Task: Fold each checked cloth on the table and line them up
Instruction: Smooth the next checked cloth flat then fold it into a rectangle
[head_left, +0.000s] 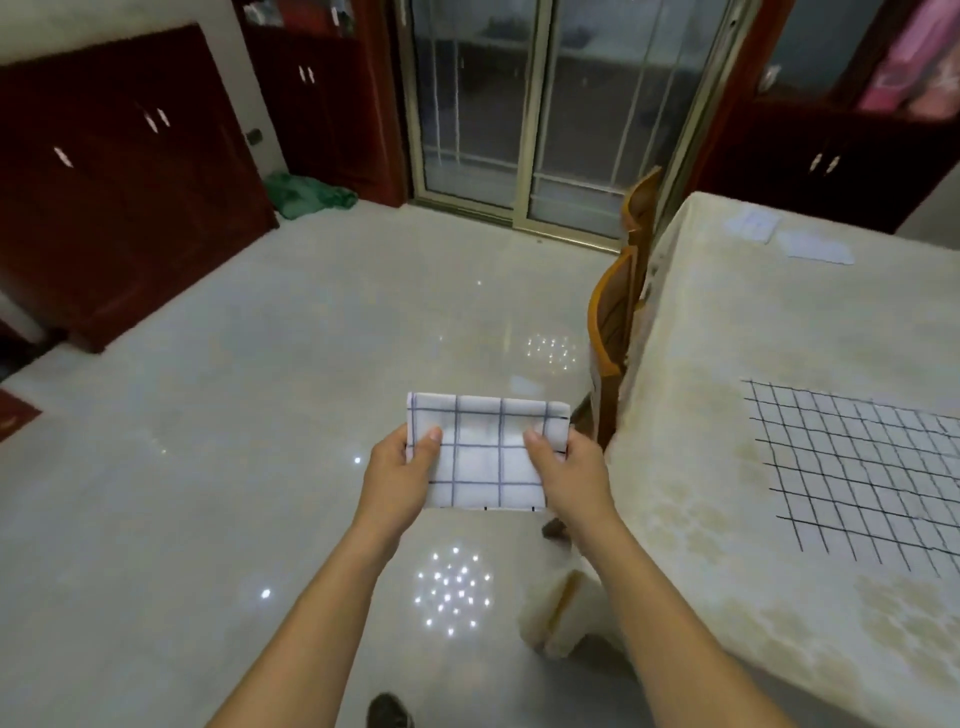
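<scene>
I hold a small folded white cloth with dark checks in the air above the floor, left of the table. My left hand grips its left edge, thumb on top. My right hand grips its right edge the same way. A second checked cloth lies spread flat on the cream tablecloth of the table at the right. Two pale folded cloths or papers rest at the table's far end; their pattern is too faint to tell.
A wooden chair stands tucked against the table's left side. Glossy tiled floor stretches ahead to a sliding glass door. Dark red cabinets line the left wall, with a green bundle on the floor beside them.
</scene>
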